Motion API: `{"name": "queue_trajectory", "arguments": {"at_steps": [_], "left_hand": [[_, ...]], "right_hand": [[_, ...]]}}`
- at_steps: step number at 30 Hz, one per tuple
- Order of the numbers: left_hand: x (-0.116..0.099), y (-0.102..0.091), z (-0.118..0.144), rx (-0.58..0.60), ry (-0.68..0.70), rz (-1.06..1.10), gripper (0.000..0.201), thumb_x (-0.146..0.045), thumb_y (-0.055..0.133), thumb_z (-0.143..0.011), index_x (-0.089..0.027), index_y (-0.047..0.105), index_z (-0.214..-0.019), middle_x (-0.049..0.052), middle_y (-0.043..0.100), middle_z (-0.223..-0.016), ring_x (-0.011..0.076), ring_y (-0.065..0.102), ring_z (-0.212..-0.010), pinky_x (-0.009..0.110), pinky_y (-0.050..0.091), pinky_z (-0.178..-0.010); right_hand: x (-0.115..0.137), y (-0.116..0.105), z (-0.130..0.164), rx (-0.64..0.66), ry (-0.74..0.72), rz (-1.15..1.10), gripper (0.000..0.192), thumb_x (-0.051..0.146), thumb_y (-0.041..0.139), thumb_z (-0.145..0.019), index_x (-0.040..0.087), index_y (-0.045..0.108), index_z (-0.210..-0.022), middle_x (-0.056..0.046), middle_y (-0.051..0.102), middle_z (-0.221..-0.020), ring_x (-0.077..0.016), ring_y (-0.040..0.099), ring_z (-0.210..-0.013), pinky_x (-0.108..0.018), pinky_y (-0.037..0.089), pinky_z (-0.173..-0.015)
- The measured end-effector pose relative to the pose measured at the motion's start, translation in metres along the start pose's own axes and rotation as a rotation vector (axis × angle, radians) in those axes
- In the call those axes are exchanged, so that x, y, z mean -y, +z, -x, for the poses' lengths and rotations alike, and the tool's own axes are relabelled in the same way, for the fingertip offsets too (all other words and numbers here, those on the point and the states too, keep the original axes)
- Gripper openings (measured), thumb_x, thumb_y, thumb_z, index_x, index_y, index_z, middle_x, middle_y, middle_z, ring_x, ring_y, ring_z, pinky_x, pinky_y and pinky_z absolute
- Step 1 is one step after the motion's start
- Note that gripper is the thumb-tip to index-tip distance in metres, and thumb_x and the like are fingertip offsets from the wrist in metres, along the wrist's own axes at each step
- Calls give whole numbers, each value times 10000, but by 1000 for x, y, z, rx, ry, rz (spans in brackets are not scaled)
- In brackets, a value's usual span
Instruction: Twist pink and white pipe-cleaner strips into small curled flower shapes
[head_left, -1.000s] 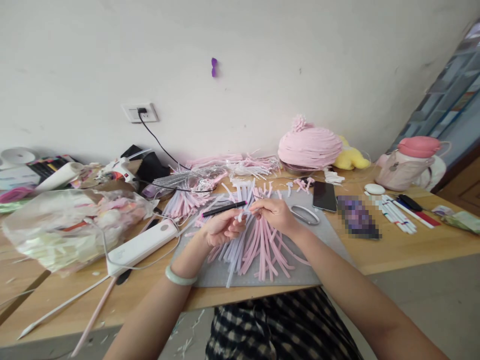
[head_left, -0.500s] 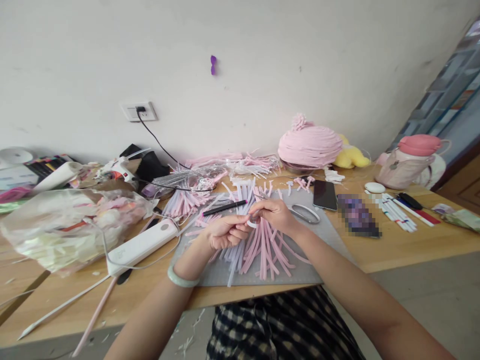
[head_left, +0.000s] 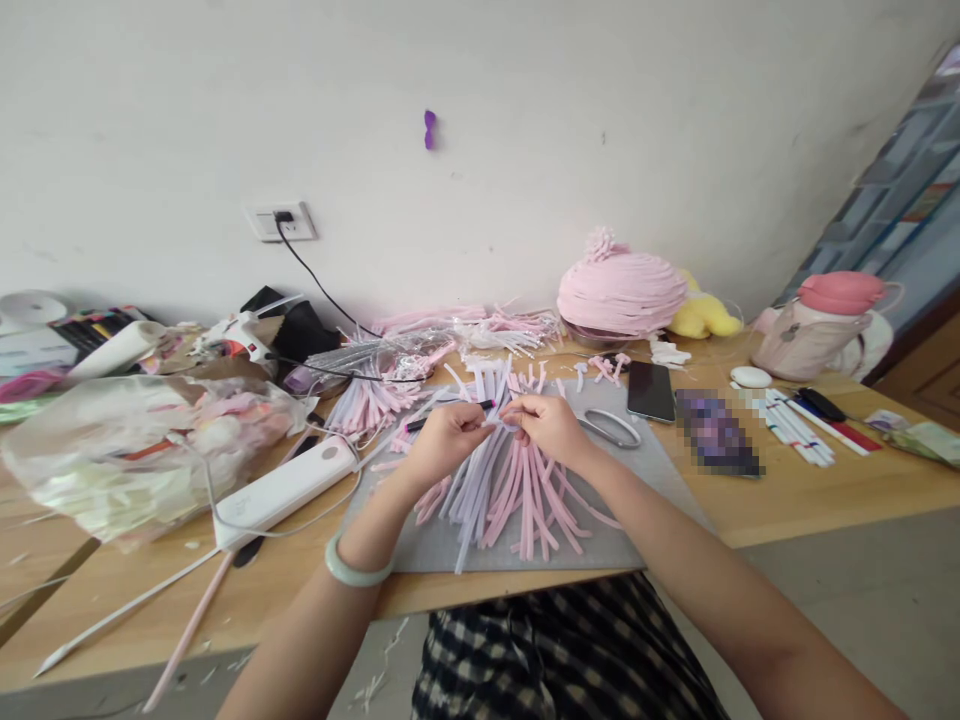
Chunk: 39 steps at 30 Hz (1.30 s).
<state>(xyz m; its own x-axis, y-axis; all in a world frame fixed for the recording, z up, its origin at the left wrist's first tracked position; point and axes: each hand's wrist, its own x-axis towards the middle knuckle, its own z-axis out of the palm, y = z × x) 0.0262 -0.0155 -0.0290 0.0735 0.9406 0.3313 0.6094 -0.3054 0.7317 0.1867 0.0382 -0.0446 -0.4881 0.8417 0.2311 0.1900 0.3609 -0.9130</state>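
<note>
My left hand (head_left: 448, 442) is closed, its thumb and forefinger pinching one side of a short pale pipe cleaner (head_left: 498, 424). From the other side, my right hand (head_left: 549, 428) pinches the same piece, and the fingertips hide most of it. Below them, pink pipe cleaners (head_left: 531, 500) and lavender pipe cleaners (head_left: 472, 500) lie fanned out on a grey cutting mat (head_left: 630, 500). Partly behind my left hand is a black marker (head_left: 417, 425). Scissors (head_left: 611, 428), of which a grey handle loop shows, rest right of my right hand.
A white power bank-like box (head_left: 285, 490) with a cable and a plastic bag of scraps (head_left: 150, 450) lie left. Behind stand a pink yarn-like dome (head_left: 622, 290) and a yellow plush (head_left: 701, 308). Rightward are a phone (head_left: 650, 391), several markers (head_left: 795, 428) and a pink-lidded jug (head_left: 806, 330).
My left hand has turned knuckles up and risen slightly, covering part of the marker. The small white curl between my fingers now shows as a straighter bit. My right hand has barely moved.
</note>
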Motion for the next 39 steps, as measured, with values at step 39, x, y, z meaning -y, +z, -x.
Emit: {"name": "queue_trajectory", "arguments": {"at_steps": [39], "left_hand": [[5,6,3,430,-438,931,204,-251,646,-681,-140,478,-652,-98,298,-455,18,221,-397,165,164,-415]], "right_hand": [[-1,-11,4,119,-315,35,185,110,493,-730,180,664,-744,7,630,-613,-97,560,-510,-206,442,-510]]}}
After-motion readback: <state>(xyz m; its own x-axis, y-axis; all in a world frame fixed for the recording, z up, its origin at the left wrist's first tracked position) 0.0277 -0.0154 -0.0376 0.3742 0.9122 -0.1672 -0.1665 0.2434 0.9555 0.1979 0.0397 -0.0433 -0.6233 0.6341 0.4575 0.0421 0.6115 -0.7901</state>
